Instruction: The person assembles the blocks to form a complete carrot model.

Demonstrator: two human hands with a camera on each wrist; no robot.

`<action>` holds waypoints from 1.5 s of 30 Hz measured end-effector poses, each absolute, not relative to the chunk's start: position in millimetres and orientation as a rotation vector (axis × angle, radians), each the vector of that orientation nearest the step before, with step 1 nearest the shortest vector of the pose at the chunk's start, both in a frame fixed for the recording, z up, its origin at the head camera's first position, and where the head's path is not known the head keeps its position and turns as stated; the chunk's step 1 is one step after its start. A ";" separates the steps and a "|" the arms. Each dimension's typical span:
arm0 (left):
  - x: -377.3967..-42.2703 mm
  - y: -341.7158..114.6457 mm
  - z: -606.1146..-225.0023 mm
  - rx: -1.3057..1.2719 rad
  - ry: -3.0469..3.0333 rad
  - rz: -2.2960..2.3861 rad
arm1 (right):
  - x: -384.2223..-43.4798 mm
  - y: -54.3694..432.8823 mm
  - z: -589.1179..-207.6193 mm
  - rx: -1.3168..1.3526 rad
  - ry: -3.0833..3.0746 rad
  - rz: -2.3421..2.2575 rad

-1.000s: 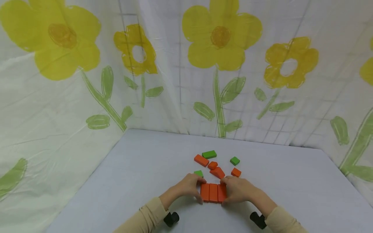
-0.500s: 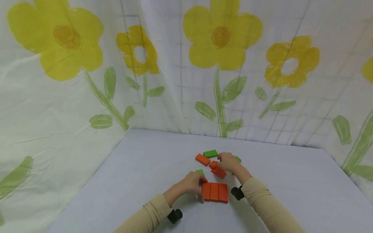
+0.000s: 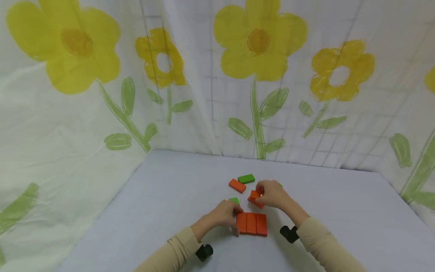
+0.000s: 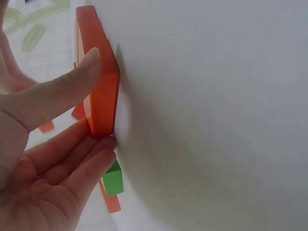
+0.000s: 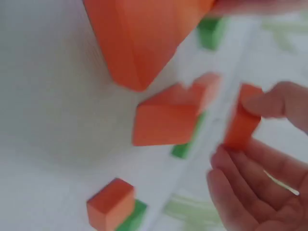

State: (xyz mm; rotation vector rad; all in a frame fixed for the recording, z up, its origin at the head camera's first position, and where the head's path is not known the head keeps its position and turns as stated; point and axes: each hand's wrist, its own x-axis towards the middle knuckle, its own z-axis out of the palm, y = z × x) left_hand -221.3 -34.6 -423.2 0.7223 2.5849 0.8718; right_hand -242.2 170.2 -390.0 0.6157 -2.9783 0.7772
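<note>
Three orange blocks lie side by side on the white table in the head view. My left hand point(image 3: 221, 216) holds the left block point(image 3: 241, 223) of that row, thumb at its near end and fingers at its far end. In the left wrist view the thumb lies against the orange block point(image 4: 105, 103). My right hand point(image 3: 274, 195) pinches a small orange block point(image 5: 242, 120) between thumb and fingers, raised over the table. Below it lies a sloped orange block point(image 3: 255, 202), partly covered by the hand. The right wrist view shows this sloped block point(image 5: 166, 122) beneath the held one.
Behind the row lie a long orange block point(image 3: 237, 186) and a green block point(image 3: 246, 179). A small green block point(image 3: 234, 201) sits by my left fingers. Another green block point(image 3: 280, 185) peeks out behind my right hand. A small orange block point(image 5: 110, 204) rests near it. A flowered curtain point(image 3: 200, 113) hangs behind.
My right hand has left the row's right side, reached to the loose blocks behind and picked up a small orange block. The left hand keeps its grip on the row.
</note>
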 end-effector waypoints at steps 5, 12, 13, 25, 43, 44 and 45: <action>-221.9 -36.8 -421.0 0.744 2.604 0.830 | -197.7 172.6 -387.6 0.942 -3.008 0.861; -224.4 -35.5 -421.2 0.738 2.609 0.828 | -162.4 159.1 -407.9 1.045 -3.065 0.809; -224.4 -35.2 -421.9 0.734 2.609 0.831 | -160.9 157.2 -410.4 1.032 -3.068 0.784; -223.1 -34.4 -423.4 0.730 2.603 0.849 | -157.9 148.1 -420.4 0.941 -3.018 0.713; -225.7 -32.6 -424.1 0.755 2.623 0.826 | -179.4 163.3 -410.7 0.634 -3.023 0.817; -225.6 -32.4 -423.9 0.750 2.624 0.825 | -186.2 168.6 -409.0 0.557 -3.020 0.786; -225.6 -32.2 -423.9 0.746 2.624 0.827 | -193.4 174.2 -407.4 0.479 -3.016 0.747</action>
